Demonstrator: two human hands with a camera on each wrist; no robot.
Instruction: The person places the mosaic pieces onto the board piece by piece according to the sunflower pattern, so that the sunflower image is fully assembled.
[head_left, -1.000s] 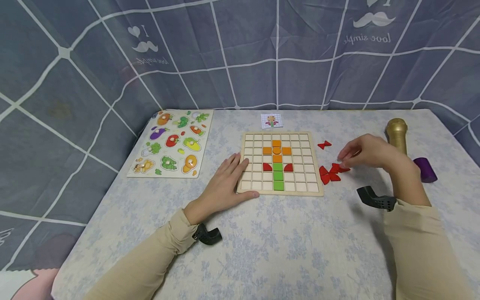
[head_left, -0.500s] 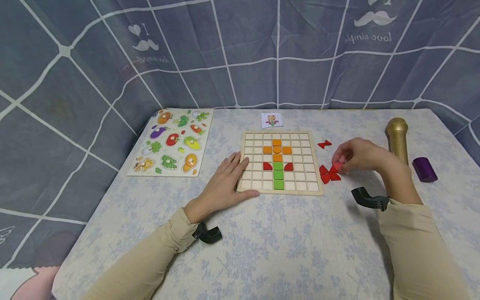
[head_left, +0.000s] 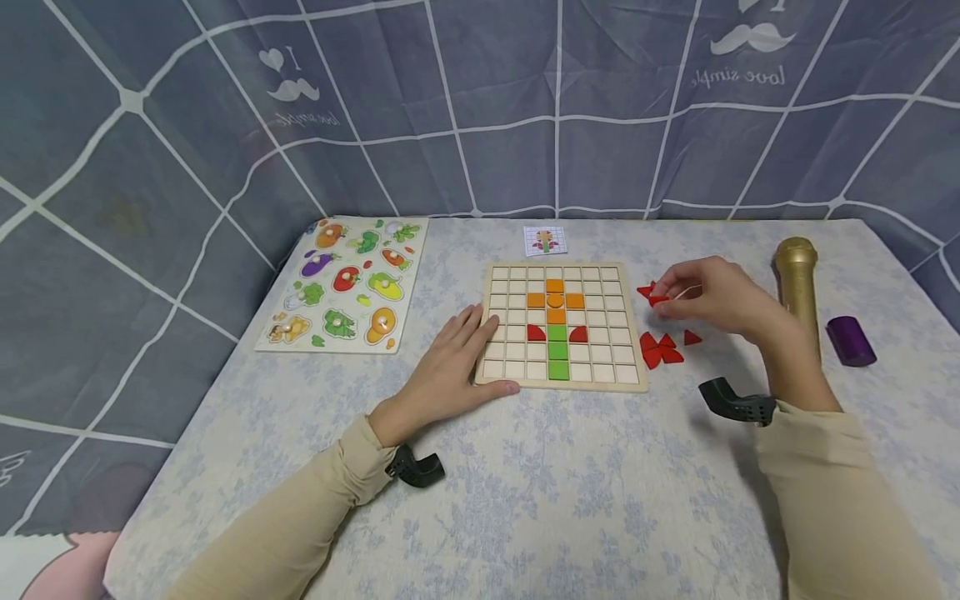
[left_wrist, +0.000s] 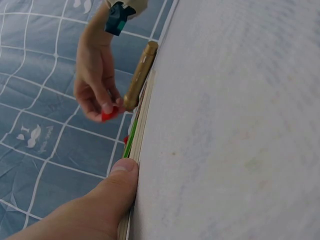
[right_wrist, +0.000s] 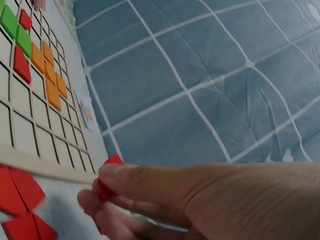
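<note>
In the head view my left hand (head_left: 446, 371) rests on the left edge of a wooden grid board (head_left: 607, 387), its thumb along the near edge. Orange, green and red tiles form a flower-like figure on the board. Beyond the board's right edge, my right hand (head_left: 720, 296) pinches a red tile (right_wrist: 112, 160) between thumb and fingers, above the table. The fingers partly cover it, so its exact shape is unclear. Close by lie small red triangles (head_left: 644, 292). Nearer to me are a cluster of red tiles (head_left: 651, 354) and a single red triangle (head_left: 692, 337).
A small pattern card (head_left: 545, 241) lies behind the board. To the left is a vegetable knob puzzle (head_left: 345, 283). A gold microphone-shaped object (head_left: 797, 271) and a purple cylinder (head_left: 851, 341) lie at the right. A grey-blue curtain (head_left: 510, 108) hangs along the table's back.
My right hand has picked up a red tile from beside the cluster and moved it away from me, towards the small red triangles. My left hand has stayed on the board.
</note>
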